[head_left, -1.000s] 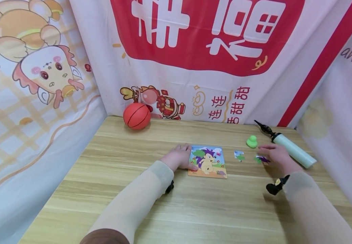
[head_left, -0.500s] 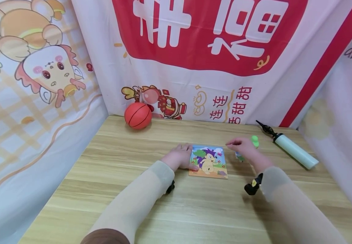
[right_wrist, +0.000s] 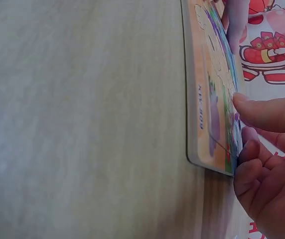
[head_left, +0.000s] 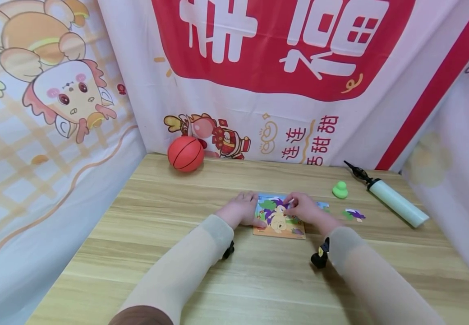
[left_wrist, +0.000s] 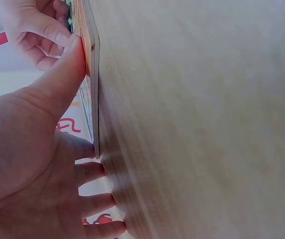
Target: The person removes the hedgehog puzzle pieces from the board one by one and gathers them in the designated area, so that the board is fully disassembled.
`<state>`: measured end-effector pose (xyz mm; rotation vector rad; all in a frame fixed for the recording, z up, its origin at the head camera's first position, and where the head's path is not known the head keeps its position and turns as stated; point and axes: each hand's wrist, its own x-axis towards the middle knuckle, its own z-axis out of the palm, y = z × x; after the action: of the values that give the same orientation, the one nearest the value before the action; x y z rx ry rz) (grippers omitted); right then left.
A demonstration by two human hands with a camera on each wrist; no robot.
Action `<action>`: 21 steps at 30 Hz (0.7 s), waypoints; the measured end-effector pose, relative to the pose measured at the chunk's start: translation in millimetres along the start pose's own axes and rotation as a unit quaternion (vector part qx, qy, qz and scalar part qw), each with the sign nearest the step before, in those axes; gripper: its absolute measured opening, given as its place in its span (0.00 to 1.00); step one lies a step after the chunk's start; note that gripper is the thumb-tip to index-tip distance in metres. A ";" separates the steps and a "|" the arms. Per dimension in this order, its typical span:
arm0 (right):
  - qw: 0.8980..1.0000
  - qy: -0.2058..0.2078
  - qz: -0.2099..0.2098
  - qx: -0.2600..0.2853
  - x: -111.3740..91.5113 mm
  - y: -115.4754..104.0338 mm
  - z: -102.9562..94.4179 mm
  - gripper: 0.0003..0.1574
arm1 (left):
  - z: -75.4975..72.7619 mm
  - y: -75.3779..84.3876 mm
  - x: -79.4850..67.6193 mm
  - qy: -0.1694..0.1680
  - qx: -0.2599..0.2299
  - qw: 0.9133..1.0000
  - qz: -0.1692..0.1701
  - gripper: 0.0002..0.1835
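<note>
Coming from 3 o'clock, the right hand [head_left: 304, 209] has reached the puzzle [head_left: 278, 228] on the table [head_left: 267, 280], maybe to fill it (can't tell what's pinched), with the left hand [head_left: 242, 211] spread at 9 o'clock.

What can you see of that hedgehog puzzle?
The puzzle is a thin, roughly square board, apparently wood or card, printed with a purple-spined cartoon hedgehog; piece seams show. It lies flat on the table. The left hand touches its left side; the right hand covers part of its upper right, seemingly touching it.
</note>
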<state>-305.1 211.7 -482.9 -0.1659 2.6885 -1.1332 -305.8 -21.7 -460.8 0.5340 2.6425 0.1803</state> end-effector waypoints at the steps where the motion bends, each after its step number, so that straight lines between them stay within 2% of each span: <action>1: 1.000 -0.001 0.001 -0.003 1.0 0.2 0.6 0.15 | 0.0 0.0 0.1 0.000 0.000 1.000 0.001 0.59; 5: 1.000 -0.006 0.013 -0.012 4.5 -0.4 2.2 0.16 | 0.2 -0.6 0.5 0.002 0.001 1.000 0.002 0.59; 12: 1.000 -0.012 0.019 -0.013 7.9 -4.9 4.3 0.17 | 6.1 -3.5 13.8 -0.020 0.008 1.000 -0.016 0.62; 14: 1.000 -0.011 0.023 -0.009 8.2 -5.0 5.0 0.17 | 7.5 -4.2 15.8 -0.017 0.006 1.000 -0.015 0.63; 21: 0.999 0.004 0.030 0.011 8.3 -3.8 6.2 0.14 | 2.5 -0.7 5.1 -0.005 0.004 1.000 -0.003 0.60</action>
<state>-311.6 203.2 -485.7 -0.0764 2.6680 -1.1485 -309.2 -20.2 -465.1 0.5278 2.6366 0.1663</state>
